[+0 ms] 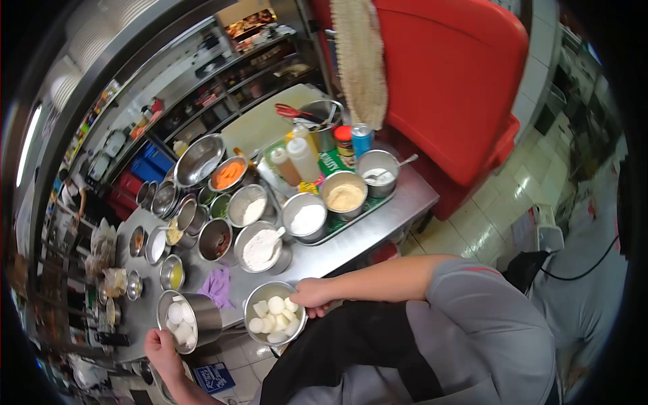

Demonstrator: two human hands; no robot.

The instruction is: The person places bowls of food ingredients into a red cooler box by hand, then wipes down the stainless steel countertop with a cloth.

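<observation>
My right hand is closed on the rim of a metal bowl that holds several pale, rounded white pieces. This bowl is at the table's front edge. To its left, my left hand has its fingers closed at the rim of a deeper metal pot, tilted so its mouth faces me. White round pieces lie inside the pot. A crumpled purple cloth rests on the steel table between and behind the two containers.
Metal bowls with white powder, orange slices and yellow liquid crowd the steel table. Squeeze bottles and a blue can stand behind. A large red container is at the right; shelves stand beyond.
</observation>
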